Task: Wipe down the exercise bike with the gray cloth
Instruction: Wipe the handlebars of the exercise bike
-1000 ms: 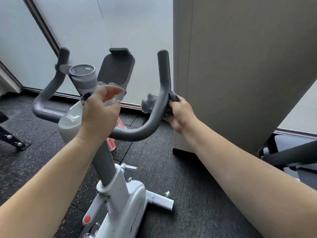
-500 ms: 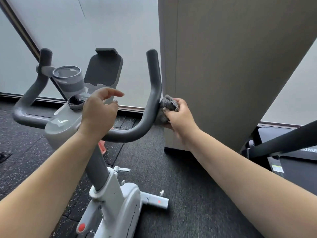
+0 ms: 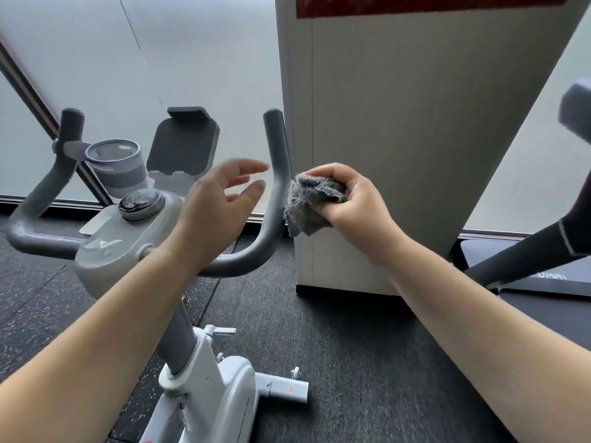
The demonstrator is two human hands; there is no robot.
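The white exercise bike (image 3: 204, 388) stands in front of me with grey handlebars (image 3: 277, 174), a grey console with a round knob (image 3: 140, 201), a tablet holder (image 3: 184, 145) and a cup holder (image 3: 116, 166). My right hand (image 3: 355, 203) holds the bunched gray cloth (image 3: 311, 203) just right of the right handlebar upright, touching or nearly touching it. My left hand (image 3: 220, 206) hovers open in front of the console, fingers spread, left of that upright and holding nothing.
A beige pillar (image 3: 399, 139) stands directly behind the right handlebar. Frosted glass panels (image 3: 160, 59) line the back. Another machine with a dark bar (image 3: 527, 251) sits at the right. The floor is dark rubber matting (image 3: 335, 362).
My right hand has pulled the cloth off the right handlebar and up to its right side. My left hand has lifted off the bar and opened. The view has shifted rightward.
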